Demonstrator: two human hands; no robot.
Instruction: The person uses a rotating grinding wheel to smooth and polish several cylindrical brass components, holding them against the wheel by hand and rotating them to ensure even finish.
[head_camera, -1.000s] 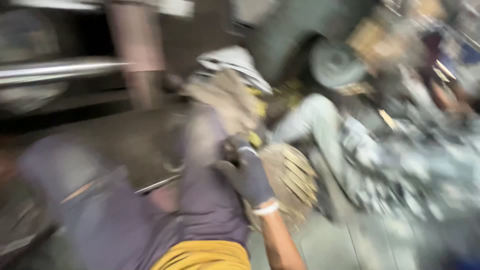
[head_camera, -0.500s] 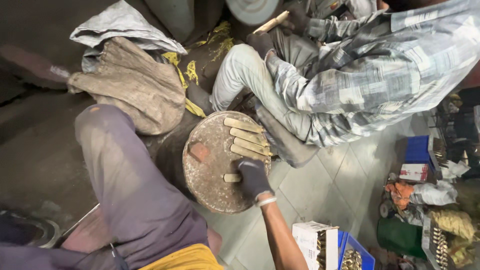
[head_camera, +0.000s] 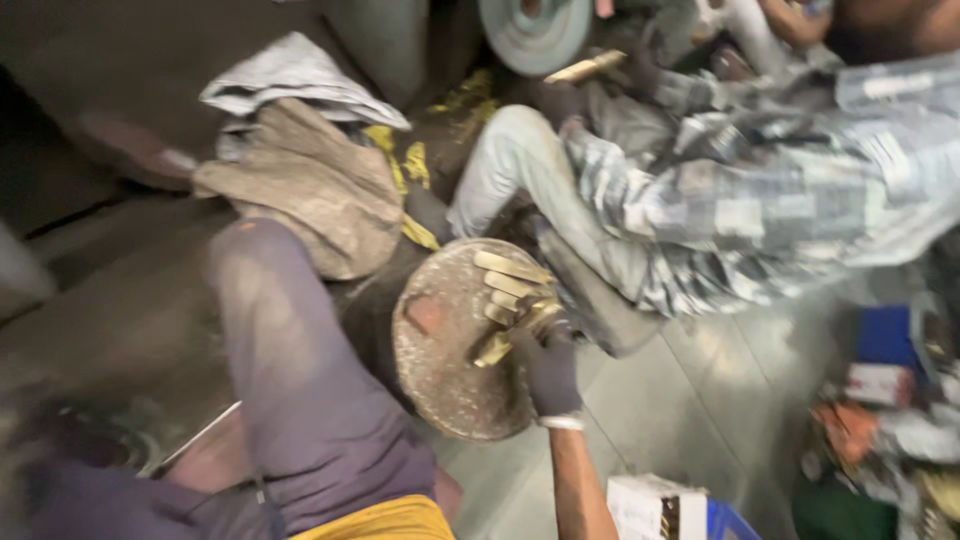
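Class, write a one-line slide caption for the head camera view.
Gloved right hand picks at brass-coloured bars on a round disc.

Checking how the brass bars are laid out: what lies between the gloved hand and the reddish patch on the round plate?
In the head view, one brass bar, then bare speckled plate.

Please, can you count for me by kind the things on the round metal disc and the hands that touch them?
Brass-coloured bars lying on the round disc: about 5, blur makes the count uncertain
Reddish patch on the disc: 1
Gloved right hand on the bars: 1
Left hand: 0, not in view
Total: about 7
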